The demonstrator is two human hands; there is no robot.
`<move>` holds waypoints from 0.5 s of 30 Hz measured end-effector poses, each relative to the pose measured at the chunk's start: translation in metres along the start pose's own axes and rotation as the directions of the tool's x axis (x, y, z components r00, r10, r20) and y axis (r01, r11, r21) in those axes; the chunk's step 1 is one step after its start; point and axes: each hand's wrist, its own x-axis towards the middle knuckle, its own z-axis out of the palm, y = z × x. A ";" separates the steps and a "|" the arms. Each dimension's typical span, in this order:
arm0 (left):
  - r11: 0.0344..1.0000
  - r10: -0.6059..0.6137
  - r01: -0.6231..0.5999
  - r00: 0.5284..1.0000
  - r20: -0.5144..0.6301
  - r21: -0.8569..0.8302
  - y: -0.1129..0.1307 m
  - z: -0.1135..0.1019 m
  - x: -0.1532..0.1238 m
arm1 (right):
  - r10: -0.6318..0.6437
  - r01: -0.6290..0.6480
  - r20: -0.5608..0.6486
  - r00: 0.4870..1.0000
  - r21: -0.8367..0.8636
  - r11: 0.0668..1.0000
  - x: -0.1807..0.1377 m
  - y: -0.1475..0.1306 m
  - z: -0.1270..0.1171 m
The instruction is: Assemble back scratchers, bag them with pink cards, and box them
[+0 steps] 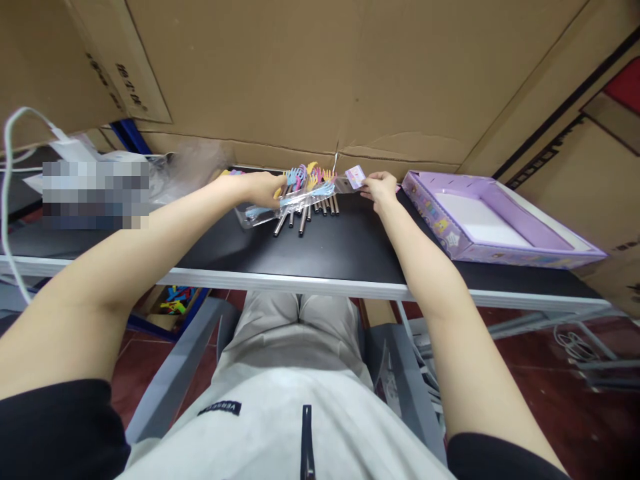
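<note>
My left hand [265, 189] is closed on a clear plastic bag [300, 199], which stretches to the right over the table. Something light blue shows inside the bag. Between the fingers of my right hand [382, 189] is a small purple printed card [355, 177], close to the bag's right end; whether card and bag are joined I cannot tell. Behind and under the bag lies a pile of back scratchers [302, 223] with metal rods and blue, yellow and pink claw heads. My left fingertips are partly hidden by the bag and pile.
A purple printed open box [525, 255] stands at the right on the black table [345, 250]. Crumpled clear plastic [193, 170] and a white cable [7, 167] are at the left. Cardboard [300, 73] walls the back. Below is a bin [155, 310] of coloured pieces.
</note>
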 end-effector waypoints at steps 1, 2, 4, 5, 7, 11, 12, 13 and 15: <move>1.000 -0.001 0.001 1.000 -0.015 0.001 0.007 -0.003 0.002 | 0.016 -0.016 0.011 1.000 0.027 1.000 0.000 0.000 0.000; 1.000 0.005 -0.006 0.999 -0.040 -0.012 0.016 -0.006 0.006 | 0.030 -0.031 0.020 0.999 0.047 0.998 0.000 0.000 -0.001; 0.996 0.021 -0.030 0.993 -0.114 -0.080 0.036 -0.010 0.016 | 0.043 -0.045 0.031 0.999 0.067 0.997 0.000 -0.001 -0.001; 0.990 0.015 -0.037 0.987 -0.157 -0.133 0.047 -0.011 0.024 | 0.043 -0.046 0.033 0.998 0.071 0.996 0.001 -0.001 -0.001; 0.967 -0.023 -0.041 0.969 -0.246 -0.251 0.067 -0.013 0.042 | 0.035 -0.038 0.038 0.999 0.082 0.996 0.001 -0.002 -0.001; 0.883 -0.143 0.016 0.961 -0.236 -0.469 0.095 -0.009 0.082 | 0.013 -0.017 0.043 0.999 0.095 0.995 -0.001 -0.003 -0.002; 0.852 -0.166 0.032 0.963 -0.212 -0.522 0.098 -0.007 0.090 | 0.008 -0.012 0.045 0.999 0.092 0.996 -0.002 -0.003 -0.002; 0.815 -0.183 0.043 0.965 -0.187 -0.578 0.101 -0.005 0.098 | 0.000 -0.004 0.046 0.999 0.086 0.996 -0.002 -0.003 -0.002; 0.724 -0.196 0.039 0.969 -0.151 -0.689 0.102 -0.001 0.109 | -0.030 0.027 0.045 0.999 0.067 0.997 -0.003 -0.003 -0.002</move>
